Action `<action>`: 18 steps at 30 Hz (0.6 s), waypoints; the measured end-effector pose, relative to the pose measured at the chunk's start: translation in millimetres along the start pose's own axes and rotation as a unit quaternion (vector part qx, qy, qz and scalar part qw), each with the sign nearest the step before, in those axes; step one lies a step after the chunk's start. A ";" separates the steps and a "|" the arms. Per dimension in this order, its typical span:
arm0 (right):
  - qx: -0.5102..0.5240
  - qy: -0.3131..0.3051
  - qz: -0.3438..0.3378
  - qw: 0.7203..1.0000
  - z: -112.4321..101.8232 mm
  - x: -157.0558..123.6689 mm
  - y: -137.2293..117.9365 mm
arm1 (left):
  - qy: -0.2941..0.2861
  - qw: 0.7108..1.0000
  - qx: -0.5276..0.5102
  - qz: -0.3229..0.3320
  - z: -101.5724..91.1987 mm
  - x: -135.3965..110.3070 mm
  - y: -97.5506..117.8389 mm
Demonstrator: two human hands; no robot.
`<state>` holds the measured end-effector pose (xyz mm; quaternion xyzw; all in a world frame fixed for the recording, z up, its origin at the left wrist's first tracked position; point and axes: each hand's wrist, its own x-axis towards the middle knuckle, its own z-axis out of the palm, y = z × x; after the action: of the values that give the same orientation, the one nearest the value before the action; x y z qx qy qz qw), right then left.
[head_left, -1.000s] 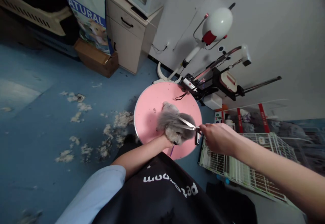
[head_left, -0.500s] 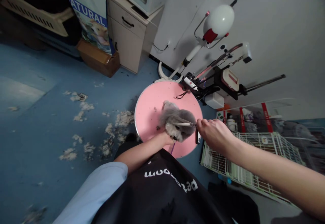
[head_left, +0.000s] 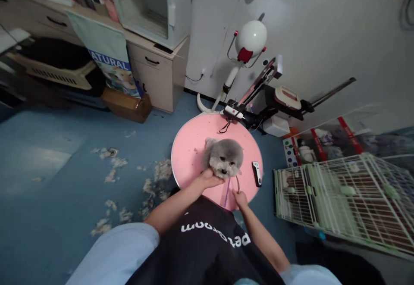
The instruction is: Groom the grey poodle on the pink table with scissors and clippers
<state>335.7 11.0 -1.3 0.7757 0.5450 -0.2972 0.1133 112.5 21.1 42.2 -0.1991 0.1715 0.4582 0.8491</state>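
Note:
A small grey, fluffy dog [head_left: 228, 149] with a paler muzzle faces me on the round pink grooming table [head_left: 187, 147]. Beneath its chin my left hand [head_left: 211, 179] is cupped, holding up the head. My right hand [head_left: 239, 198], near the table's front edge, is closed around a pair of scissors [head_left: 238, 184]. Their slim blades point up beside the dog's chest; the handles are mostly hidden by my fingers. A purple strap [head_left: 227, 192] runs down the table between my hands.
Black-and-white clippers [head_left: 256, 174] lie at the table's right edge. A white bottle [head_left: 234, 112] and grooming arm stand behind. To the right is a wire cage [head_left: 326, 198]. Cut fur [head_left: 163, 169] litters the blue floor; a cardboard box [head_left: 126, 105] stands by the cabinet.
My right hand has come down from the dog's head toward me with the scissors. The dog's face is now turned up to me, my left hand still under its chin. The view has shifted.

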 end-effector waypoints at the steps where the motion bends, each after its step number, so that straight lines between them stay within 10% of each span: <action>1: 0.001 -0.010 0.009 1.000 18.7 0.3 7.9 | 0.005 1.000 -0.004 0.010 -2.9 3.2 -2.1; 9: 0.012 -0.031 0.056 0.998 74.5 11.6 15.7 | 0.068 0.998 -0.005 0.005 -7.5 18.1 -11.8; 18: 0.072 0.061 -0.065 0.993 39.2 -32.8 17.0 | 0.043 0.999 -0.029 0.014 18.6 23.3 -17.8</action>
<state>330.5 -40.5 -15.9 0.7616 0.5772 -0.2946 0.0038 141.8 37.9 50.4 -0.2412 0.1975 0.4657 0.8282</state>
